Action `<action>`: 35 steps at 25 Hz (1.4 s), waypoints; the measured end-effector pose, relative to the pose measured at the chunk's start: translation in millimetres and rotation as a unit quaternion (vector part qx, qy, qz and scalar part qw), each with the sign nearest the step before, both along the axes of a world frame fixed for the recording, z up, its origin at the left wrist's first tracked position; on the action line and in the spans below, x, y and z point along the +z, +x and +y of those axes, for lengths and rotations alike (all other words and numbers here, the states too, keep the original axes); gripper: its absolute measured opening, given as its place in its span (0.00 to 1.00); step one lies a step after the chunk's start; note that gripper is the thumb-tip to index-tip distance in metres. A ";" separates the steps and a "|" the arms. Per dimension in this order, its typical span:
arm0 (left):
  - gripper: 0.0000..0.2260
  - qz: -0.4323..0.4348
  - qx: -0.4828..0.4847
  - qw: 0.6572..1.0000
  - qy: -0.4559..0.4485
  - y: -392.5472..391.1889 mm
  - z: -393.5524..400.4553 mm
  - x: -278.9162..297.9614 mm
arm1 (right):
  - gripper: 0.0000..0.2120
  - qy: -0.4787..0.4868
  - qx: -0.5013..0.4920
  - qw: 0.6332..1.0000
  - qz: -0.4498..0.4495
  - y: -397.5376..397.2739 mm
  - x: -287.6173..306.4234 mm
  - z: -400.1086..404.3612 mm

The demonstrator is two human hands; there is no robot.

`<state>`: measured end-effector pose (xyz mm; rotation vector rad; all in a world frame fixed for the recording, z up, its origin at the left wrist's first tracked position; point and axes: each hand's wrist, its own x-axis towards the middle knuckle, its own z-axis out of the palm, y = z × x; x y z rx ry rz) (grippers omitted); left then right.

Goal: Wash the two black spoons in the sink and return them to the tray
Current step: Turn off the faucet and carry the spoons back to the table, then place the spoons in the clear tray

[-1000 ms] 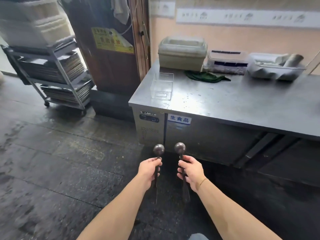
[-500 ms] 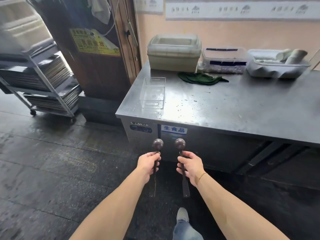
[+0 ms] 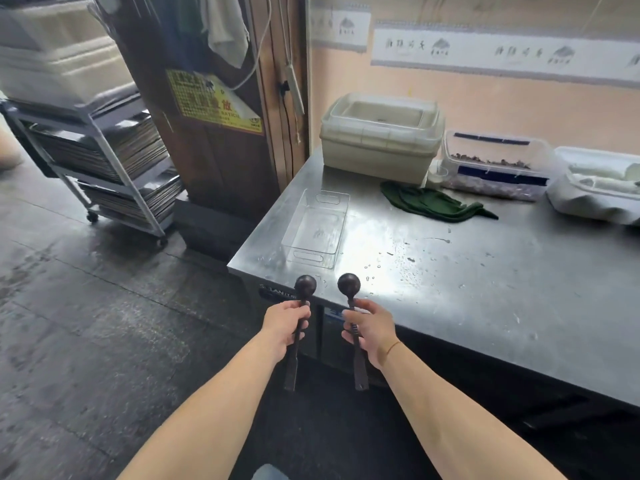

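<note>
Two spoons: one black spoon per hand, each held upright with the bowl up and the handle hanging below the fist.
Left hand (image 3: 285,325): closed around the upper handle of the left spoon (image 3: 300,317), just short of the front corner of the steel table (image 3: 467,289).
Right hand (image 3: 370,332): closed the same way on the right spoon (image 3: 352,317), its bowl over the table's front edge.
Tray (image 3: 317,228): clear plastic, empty, on the table's near left corner, just beyond both spoon bowls.
Table top: water drops and glare beside the tray; a green cloth (image 3: 429,202) and lidded containers sit toward the wall.
Risk: the tray is light and near the corner, so a spoon dropped in hard could likely slide it toward the edge; a long handle may also overhang its low wall and tip out.
Hard to make out: no sink is in view, whether the spoons are wet cannot be told, and the table's right end is cut off.
</note>
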<state>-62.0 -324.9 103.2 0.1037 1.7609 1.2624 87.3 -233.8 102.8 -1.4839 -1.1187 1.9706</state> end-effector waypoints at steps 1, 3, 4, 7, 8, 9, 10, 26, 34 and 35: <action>0.05 0.000 0.003 1.000 0.001 -8.5 8.7 0.4 | 0.15 0.003 0.004 1.000 0.000 -9.5 1.7 9.3; 0.05 -0.009 0.006 1.000 0.012 -28.1 27.2 0.9 | 0.15 0.007 0.007 1.000 0.001 -32.0 3.6 28.4; 0.05 -0.013 0.003 1.000 0.016 -37.5 36.5 2.4 | 0.15 0.009 0.006 1.000 0.002 -43.3 3.2 38.2; 0.05 -0.017 -0.022 0.999 0.025 -74.2 69.4 -0.5 | 0.16 0.002 -0.010 1.000 0.015 -81.7 2.0 65.7; 0.05 -0.020 -0.029 0.999 0.031 -82.1 77.4 0.3 | 0.16 0.002 -0.014 1.000 0.019 -89.9 4.2 71.3; 0.05 -0.028 -0.038 0.998 0.031 -99.5 91.1 -1.0 | 0.16 0.003 -0.025 1.000 0.017 -107.1 3.1 81.6; 0.06 -0.031 -0.053 0.998 0.029 -124.1 110.0 -4.0 | 0.16 -0.003 -0.041 0.999 0.017 -131.3 0.2 96.0; 0.08 -0.091 -0.110 0.990 0.018 -219.5 226.9 -7.8 | 0.12 -0.033 -0.131 0.990 -0.031 -233.0 -3.0 177.7; 0.10 -0.066 -0.097 0.993 -0.003 -218.3 280.5 -9.6 | 0.13 -0.045 -0.112 0.991 -0.055 -245.3 -5.3 231.5; 0.10 -0.055 -0.097 0.994 -0.007 -217.5 286.5 -9.4 | 0.13 -0.044 -0.110 0.991 -0.057 -245.7 -6.0 240.2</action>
